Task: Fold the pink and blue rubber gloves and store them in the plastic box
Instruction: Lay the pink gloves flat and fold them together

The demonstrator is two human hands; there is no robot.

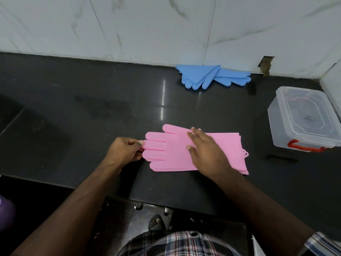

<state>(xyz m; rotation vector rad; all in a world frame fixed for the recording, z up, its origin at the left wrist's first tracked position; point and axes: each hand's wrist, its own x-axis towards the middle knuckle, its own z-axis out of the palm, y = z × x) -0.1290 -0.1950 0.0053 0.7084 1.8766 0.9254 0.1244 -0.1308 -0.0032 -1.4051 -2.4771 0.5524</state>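
Note:
The pink rubber gloves lie flat and stacked on the black counter, fingers pointing left, cuffs to the right. My left hand pinches the pink fingertips at their left end. My right hand presses flat on the palm of the top glove with straight fingers. The blue rubber gloves lie in a loose pile at the back, against the wall. A clear plastic box with a red handle stands at the right, its lid on.
White marble-look tiles form the wall behind the counter and a side wall at the far right. The counter's front edge runs just below the pink gloves. A purple object shows at the lower left edge.

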